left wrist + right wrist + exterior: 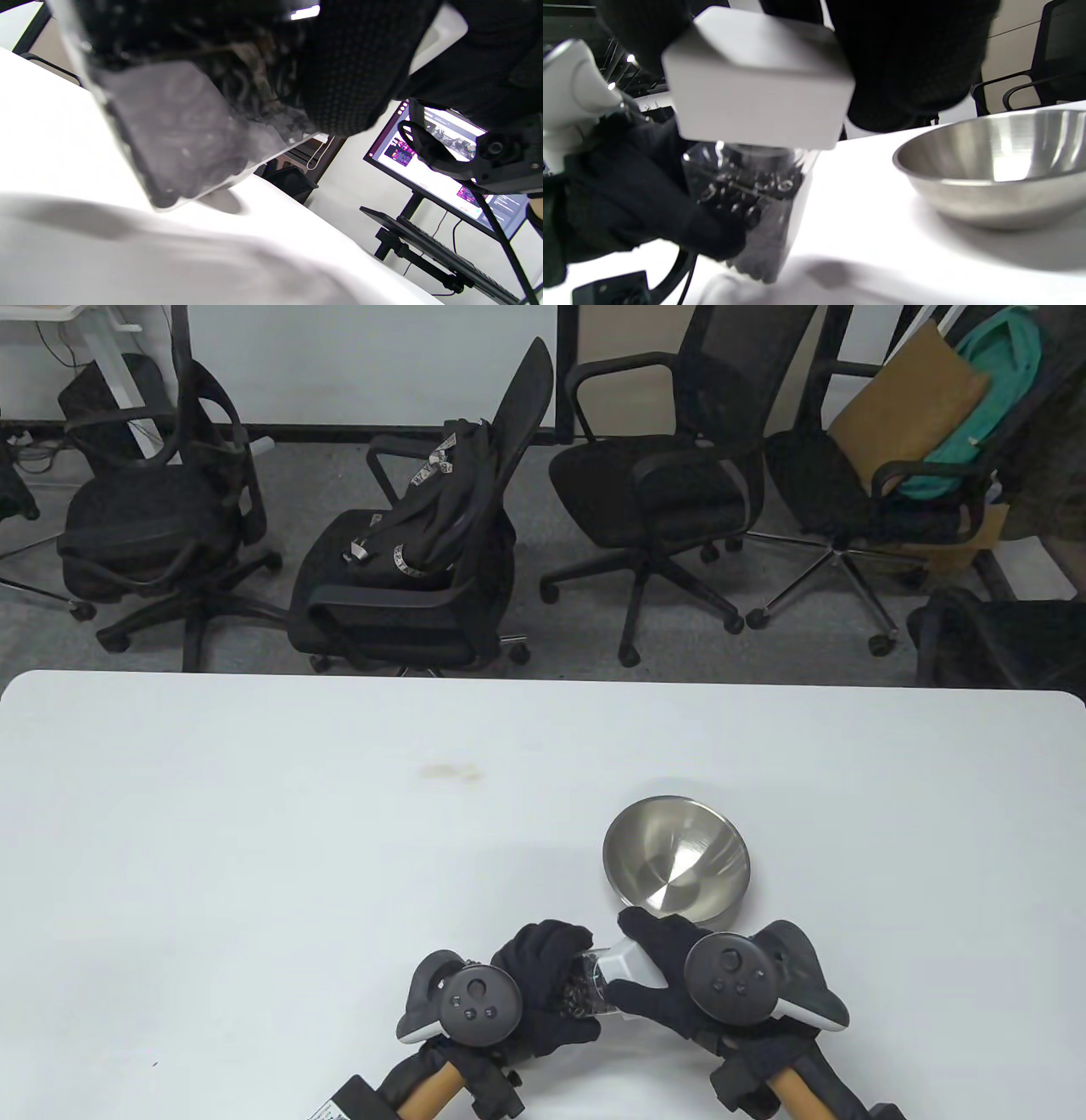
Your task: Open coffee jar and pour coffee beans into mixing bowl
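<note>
A clear coffee jar [587,984] with dark beans inside is held tilted just above the table near the front edge. My left hand [551,984] grips its body. My right hand [657,976] grips its white square lid [632,960], which sits on the jar. In the right wrist view the lid [757,80] tops the bean-filled jar [751,203]. In the left wrist view the jar's base [178,140] hangs just above the table. The steel mixing bowl [676,858] stands just behind my right hand, nothing in it; it also shows in the right wrist view [997,169].
The white table [254,831] stretches wide to the left and back, with a faint stain [450,770] near its middle. Several black office chairs [653,475] stand beyond the far edge. A monitor on a stand [445,161] is off the table.
</note>
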`<state>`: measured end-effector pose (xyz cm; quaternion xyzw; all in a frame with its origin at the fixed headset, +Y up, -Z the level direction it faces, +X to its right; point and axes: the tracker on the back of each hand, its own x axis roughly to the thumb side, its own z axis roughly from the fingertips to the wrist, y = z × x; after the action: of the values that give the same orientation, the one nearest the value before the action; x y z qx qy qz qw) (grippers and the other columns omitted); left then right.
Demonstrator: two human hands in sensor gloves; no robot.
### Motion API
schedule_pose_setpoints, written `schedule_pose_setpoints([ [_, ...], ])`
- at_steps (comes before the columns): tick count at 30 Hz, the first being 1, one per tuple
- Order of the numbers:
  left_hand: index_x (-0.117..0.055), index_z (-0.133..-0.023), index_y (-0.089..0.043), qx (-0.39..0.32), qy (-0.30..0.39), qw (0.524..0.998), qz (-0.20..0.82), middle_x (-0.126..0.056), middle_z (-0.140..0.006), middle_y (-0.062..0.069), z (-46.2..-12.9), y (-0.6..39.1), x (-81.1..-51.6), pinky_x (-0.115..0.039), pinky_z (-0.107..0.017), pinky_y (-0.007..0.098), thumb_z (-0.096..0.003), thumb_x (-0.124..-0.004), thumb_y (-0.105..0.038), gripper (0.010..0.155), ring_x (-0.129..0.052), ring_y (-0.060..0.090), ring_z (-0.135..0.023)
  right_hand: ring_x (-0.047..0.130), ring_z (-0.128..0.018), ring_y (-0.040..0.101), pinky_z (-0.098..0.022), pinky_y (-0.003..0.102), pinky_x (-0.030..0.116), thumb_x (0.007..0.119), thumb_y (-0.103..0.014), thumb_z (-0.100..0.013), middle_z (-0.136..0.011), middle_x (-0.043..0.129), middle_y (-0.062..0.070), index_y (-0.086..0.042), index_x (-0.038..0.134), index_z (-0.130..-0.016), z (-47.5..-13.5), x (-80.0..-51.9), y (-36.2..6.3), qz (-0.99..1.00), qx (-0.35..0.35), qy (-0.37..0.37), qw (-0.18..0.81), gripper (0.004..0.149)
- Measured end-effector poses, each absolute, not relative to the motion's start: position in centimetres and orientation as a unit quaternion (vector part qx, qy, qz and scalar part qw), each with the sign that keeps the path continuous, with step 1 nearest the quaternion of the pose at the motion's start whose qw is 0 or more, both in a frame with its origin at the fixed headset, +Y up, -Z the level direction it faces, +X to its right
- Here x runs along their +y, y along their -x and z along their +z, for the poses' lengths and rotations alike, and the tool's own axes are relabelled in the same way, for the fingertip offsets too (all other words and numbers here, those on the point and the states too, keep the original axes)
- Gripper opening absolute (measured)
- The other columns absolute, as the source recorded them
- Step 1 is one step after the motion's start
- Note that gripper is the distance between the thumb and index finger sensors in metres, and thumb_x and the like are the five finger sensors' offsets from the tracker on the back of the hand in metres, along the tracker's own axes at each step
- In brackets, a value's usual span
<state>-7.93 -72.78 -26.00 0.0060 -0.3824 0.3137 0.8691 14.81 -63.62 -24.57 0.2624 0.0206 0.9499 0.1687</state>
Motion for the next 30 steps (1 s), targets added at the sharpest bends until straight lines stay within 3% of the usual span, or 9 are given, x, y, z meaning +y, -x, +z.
schedule_pose_setpoints([
  [6,-0.053,-0.111,-0.004,-0.362,-0.015,0.873,0.325,-0.062,-0.106,0.025,-26.4,8.8,-72.6,-0.068,-0.07,0.061,-0.044,-0.102,-0.044,0.092,-0.072,0.045,-0.091,0.09,-0.063,0.041,-0.047,0.047,0.083,0.07,-0.059,-0.06,-0.091,0.076,0.035,-0.005,0.056,-0.114,-24.9,-62.9,-17.3,0.971,0.041,-0.193,0.136,0.077],
  [10,-0.053,-0.111,-0.004,-0.353,-0.023,0.875,0.33,-0.062,-0.106,0.025,-26.6,9.3,-72.5,-0.068,-0.07,0.061,-0.0443,-0.102,-0.044,0.092,-0.072,0.045,-0.091,0.089,-0.064,0.043,-0.048,0.048,0.082,0.072,-0.058,-0.06,-0.092,0.075,0.036,-0.004,0.057,-0.114,-25.6,-63.3,-19.9,0.991,0.055,-0.094,0.081,0.078],
  [14,-0.052,-0.111,-0.004,-0.348,-0.025,0.876,0.333,-0.062,-0.106,0.025,-26.8,9.7,-72.5,-0.068,-0.07,0.061,-0.0443,-0.102,-0.044,0.092,-0.072,0.045,-0.091,0.087,-0.067,0.045,-0.05,0.05,0.08,0.074,-0.057,-0.059,-0.095,0.072,0.037,-0.004,0.056,-0.114,-27.4,-65.4,-23.0,0.996,0.088,0.02,0.015,0.078],
  [18,-0.052,-0.111,-0.004,-0.346,-0.027,0.876,0.334,-0.062,-0.106,0.025,-26.8,9.7,-72.5,-0.068,-0.07,0.061,-0.0443,-0.102,-0.044,0.092,-0.072,0.045,-0.091,0.085,-0.069,0.046,-0.052,0.052,0.079,0.076,-0.056,-0.059,-0.096,0.071,0.037,-0.004,0.054,-0.115,-28.9,-68.4,-25.3,0.988,0.133,0.076,-0.008,0.079],
  [30,-0.052,-0.111,-0.004,-0.345,-0.027,0.877,0.333,-0.061,-0.106,0.025,-26.8,9.8,-72.4,-0.067,-0.07,0.061,-0.0444,-0.102,-0.044,0.092,-0.072,0.045,-0.092,0.083,-0.074,0.045,-0.055,0.052,0.077,0.076,-0.056,-0.058,-0.099,0.068,0.035,-0.007,0.051,-0.115,-30.6,-73.3,-28.2,0.97,0.199,0.131,-0.056,0.079],
])
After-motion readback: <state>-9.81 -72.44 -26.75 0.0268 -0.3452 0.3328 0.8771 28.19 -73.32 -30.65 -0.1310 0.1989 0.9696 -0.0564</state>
